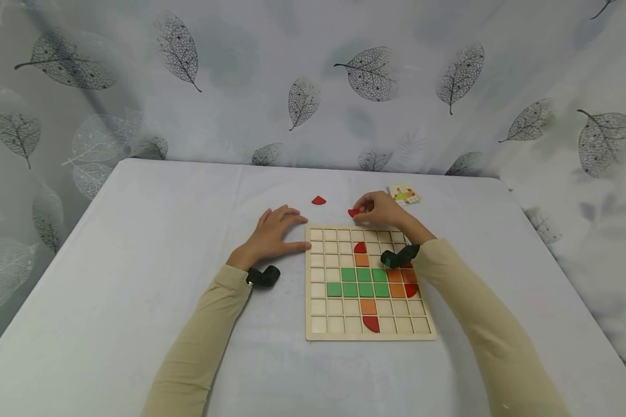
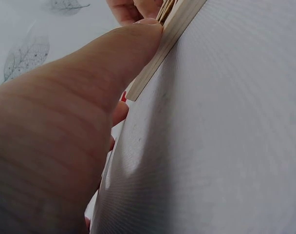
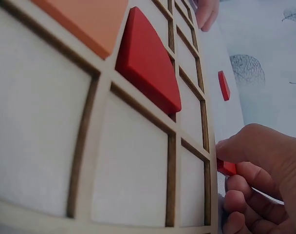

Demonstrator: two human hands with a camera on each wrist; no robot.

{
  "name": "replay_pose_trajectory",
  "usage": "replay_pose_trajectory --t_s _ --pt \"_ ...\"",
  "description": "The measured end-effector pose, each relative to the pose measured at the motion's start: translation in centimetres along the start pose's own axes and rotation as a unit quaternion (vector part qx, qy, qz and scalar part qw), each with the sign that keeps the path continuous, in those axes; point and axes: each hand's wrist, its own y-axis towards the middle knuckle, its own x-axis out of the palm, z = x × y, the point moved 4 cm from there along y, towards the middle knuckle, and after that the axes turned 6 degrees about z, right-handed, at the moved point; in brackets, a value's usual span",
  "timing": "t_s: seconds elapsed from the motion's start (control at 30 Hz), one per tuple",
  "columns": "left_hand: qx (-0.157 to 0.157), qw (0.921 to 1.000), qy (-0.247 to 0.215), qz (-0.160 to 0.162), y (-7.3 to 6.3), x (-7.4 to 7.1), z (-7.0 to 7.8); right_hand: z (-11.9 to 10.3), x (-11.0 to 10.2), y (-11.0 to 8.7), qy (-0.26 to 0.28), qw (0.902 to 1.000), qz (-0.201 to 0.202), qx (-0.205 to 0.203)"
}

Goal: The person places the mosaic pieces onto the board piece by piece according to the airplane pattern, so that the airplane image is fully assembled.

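A wooden grid board (image 1: 317, 335) lies on the table, some cells filled with green squares (image 1: 365, 289), orange squares (image 1: 367, 306) and red quarter-circle pieces (image 1: 371, 324). Beyond its far edge my right hand (image 1: 379, 208) pinches a red quarter-circle piece (image 1: 353, 212) between thumb and fingers; the right wrist view shows that red piece (image 3: 227, 168) partly covered by the fingers. My left hand (image 1: 273, 234) rests at the board's left edge, fingers spread. In the left wrist view the left thumb (image 2: 133, 46) touches the side of the board (image 2: 153, 68).
Another red quarter-circle piece (image 1: 319, 200) lies on the table behind the board. A small patterned card (image 1: 404, 194) sits just past my right hand. The white-covered table (image 1: 135, 278) ends at a leaf-patterned curtain (image 1: 229, 116).
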Motion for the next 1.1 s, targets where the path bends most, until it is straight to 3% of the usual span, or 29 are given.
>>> replay_pose_trajectory --t_s 0.57,1.1 --pt "-0.010 0.9999 0.008 -0.008 0.0 0.2 0.0 -0.2 0.0 -1.1 -0.010 0.9998 0.001 -0.015" --pt "-0.001 1.0000 0.008 -0.004 0.1 0.2 -0.1 -0.8 0.1 -2.0 0.013 0.9994 0.002 -0.033"
